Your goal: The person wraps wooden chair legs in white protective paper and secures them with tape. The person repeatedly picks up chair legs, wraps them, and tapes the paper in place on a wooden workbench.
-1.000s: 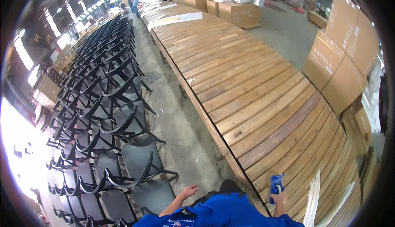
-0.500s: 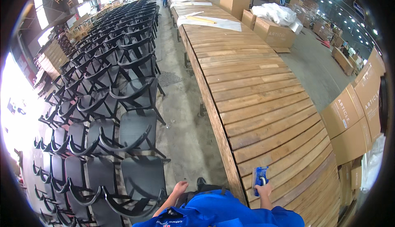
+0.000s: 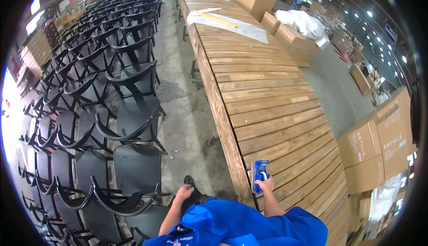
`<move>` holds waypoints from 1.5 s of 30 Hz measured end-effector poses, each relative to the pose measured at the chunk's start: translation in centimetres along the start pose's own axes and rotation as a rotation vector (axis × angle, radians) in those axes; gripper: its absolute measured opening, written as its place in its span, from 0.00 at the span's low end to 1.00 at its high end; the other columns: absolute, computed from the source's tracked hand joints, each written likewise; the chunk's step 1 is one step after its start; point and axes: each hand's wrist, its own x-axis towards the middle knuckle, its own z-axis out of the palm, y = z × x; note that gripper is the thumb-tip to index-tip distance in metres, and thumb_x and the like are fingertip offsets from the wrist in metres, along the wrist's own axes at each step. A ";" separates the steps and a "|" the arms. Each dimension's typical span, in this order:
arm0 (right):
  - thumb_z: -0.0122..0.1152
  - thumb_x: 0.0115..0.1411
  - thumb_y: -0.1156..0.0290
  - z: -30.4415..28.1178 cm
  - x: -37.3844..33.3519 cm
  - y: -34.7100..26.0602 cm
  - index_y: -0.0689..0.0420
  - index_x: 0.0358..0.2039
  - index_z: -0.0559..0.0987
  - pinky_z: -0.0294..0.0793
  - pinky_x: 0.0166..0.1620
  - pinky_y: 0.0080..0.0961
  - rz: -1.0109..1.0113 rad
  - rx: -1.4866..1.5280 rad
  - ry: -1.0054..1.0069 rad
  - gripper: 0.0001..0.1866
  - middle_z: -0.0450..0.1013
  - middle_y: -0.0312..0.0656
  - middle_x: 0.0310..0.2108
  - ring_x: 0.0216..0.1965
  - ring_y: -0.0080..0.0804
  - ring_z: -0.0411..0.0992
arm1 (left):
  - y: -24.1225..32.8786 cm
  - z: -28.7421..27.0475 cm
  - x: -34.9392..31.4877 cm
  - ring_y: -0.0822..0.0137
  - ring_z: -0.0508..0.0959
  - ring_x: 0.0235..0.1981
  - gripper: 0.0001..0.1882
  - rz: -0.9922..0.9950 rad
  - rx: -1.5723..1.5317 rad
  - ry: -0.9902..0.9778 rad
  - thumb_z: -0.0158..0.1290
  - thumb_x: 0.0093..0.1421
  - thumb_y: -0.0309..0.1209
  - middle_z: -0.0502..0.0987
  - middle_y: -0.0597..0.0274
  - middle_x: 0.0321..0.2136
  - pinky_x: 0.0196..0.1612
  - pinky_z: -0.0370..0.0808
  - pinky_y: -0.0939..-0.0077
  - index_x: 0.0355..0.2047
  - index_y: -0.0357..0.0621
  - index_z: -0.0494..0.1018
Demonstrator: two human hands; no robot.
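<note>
While a blue handheld tape dispenser [image 3: 258,166] is already in the grip of the right hand [image 3: 265,185], no tape can be seen drawn out of it or pressed onto anything, so taping looks, by judgement, not yet under way. The dispenser is at the near part of the long brown wooden-plank counter [image 3: 276,112], just inside its left edge; whether it touches the planks or hangs just above them, I cannot tell. The right fingers are closed around its body beside the pale roll.

The left hand [image 3: 183,191] is off the counter's left edge, over the floor and near a black shoe [image 3: 190,180]. Its fingers look loosely curled, with nothing visible in them, though how far open they are is too small to tell.

Toward the counter's far end lies a thin white sheet [image 3: 249,30], with a long yellow strip [image 3: 219,20] across it. Rows of black chairs with curved backs [image 3: 136,161] stand beyond the left edge; brown cardboard cartons [image 3: 363,174] are stacked beyond the right.
</note>
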 end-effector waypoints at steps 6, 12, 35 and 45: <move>0.81 0.27 0.55 2.2 8.2 -12.0 0.57 0.48 0.78 0.78 0.52 0.40 0.120 0.100 -0.059 0.43 0.80 0.51 0.45 0.47 0.48 0.79 | 13.8 -14.0 15.2 0.55 0.78 0.56 0.28 0.145 -0.006 0.033 0.55 0.62 0.43 0.79 0.45 0.52 0.59 0.73 0.66 0.56 0.34 0.73; 0.81 0.27 0.52 4.2 13.3 -27.4 0.62 0.50 0.74 0.77 0.51 0.42 0.081 0.030 0.093 0.48 0.79 0.56 0.45 0.48 0.53 0.78 | 20.2 -25.6 29.9 0.56 0.79 0.53 0.25 0.118 -0.159 0.107 0.56 0.64 0.43 0.80 0.46 0.50 0.57 0.74 0.65 0.55 0.39 0.75; 0.78 0.30 0.53 13.0 50.2 -96.8 0.55 0.52 0.75 0.77 0.52 0.41 -0.070 0.070 -0.016 0.45 0.78 0.51 0.47 0.49 0.50 0.77 | 48.7 -57.5 83.7 0.58 0.82 0.48 0.23 0.017 0.017 0.171 0.56 0.62 0.41 0.83 0.49 0.44 0.53 0.75 0.67 0.51 0.39 0.78; 0.82 0.27 0.55 16.8 60.9 -118.8 0.56 0.52 0.76 0.77 0.51 0.42 0.130 0.136 0.038 0.47 0.78 0.51 0.47 0.48 0.50 0.77 | 69.5 -79.2 111.2 0.54 0.79 0.53 0.26 0.149 0.162 0.053 0.54 0.62 0.46 0.80 0.46 0.49 0.58 0.73 0.63 0.53 0.40 0.76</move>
